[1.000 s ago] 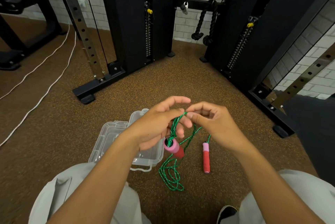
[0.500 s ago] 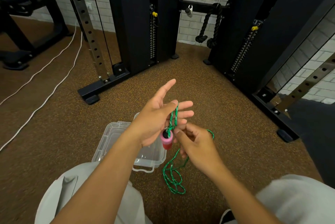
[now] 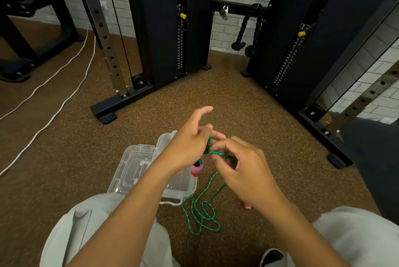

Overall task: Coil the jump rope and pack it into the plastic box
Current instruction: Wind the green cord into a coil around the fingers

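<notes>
- Green jump rope [image 3: 199, 215]: partly gathered at the hands above the plastic box [image 3: 138, 171], remainder hanging down and lying in loose loops on the brown speckled floor [image 3: 248, 115] just right of the box's near corner.
- Left hand [image 3: 187, 148]: above the right half of the box, fingers closed around several turns of rope and around a pink-and-red handle [image 3: 197, 169]; index finger extended and pointing away from the box.
- Handle in left hand: projecting below the palm, over the box's right edge.
- Right hand [image 3: 241, 167]: right of the box, just beside the left hand; fingertips pinching a strand of rope that runs across to the left hand.
- Second handle [image 3: 247, 206]: on the floor right of the box, mostly hidden behind the right forearm; only a pink-red end visible.
- Plastic box: clear, lying open on the floor with lid folded back to the left; rope not inside.
- Grey trouser legs [image 3: 86, 234]: nearer than the box, on both sides.
- Black cable machine [image 3: 164, 29]: beyond the box, against a white brick wall.
- White cord [image 3: 54, 113]: on the floor far left of the box.
</notes>
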`<state>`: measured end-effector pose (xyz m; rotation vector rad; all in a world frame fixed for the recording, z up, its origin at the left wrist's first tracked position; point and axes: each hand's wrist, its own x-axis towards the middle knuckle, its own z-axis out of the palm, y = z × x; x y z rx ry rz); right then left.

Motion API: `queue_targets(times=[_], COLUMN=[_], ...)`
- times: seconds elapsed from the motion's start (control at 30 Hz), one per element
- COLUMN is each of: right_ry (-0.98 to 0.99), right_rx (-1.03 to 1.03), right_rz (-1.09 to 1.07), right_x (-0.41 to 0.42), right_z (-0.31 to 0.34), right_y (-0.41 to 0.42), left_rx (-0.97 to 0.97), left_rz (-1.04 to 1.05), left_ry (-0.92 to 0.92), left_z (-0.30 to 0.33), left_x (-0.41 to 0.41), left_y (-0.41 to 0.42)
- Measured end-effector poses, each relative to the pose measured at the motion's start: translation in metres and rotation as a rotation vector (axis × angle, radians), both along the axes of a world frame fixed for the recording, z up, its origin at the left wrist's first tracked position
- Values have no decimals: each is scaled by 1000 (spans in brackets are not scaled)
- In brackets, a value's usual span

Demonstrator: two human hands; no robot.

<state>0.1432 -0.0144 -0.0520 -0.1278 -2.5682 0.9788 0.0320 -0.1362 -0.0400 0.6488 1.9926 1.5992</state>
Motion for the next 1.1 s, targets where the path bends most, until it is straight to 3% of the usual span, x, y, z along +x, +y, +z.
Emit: queue_targets(times=[0.1,0.47,0.63,0.87,1.1], right_ry=[2,-68,-59,-96,-238], right_rx=[13,-117,-394,-715,-595], right_rz=[4,-36,-31,-89,-35], right_x=[-3,-13,-20,-24,-24], right_z=[3,16,1,-27,-39], right_y=[4,40,51,33,8], left_rx=[-50,-5,104,407,517], left_rz=[-12,-121,-167,-75,40], left_ry=[88,-104,-251,-511,-531], left_z=[-2,-10,-5,6,8], left_x=[2,8,11,4,-2], left_y=[3,13,14,4,-1])
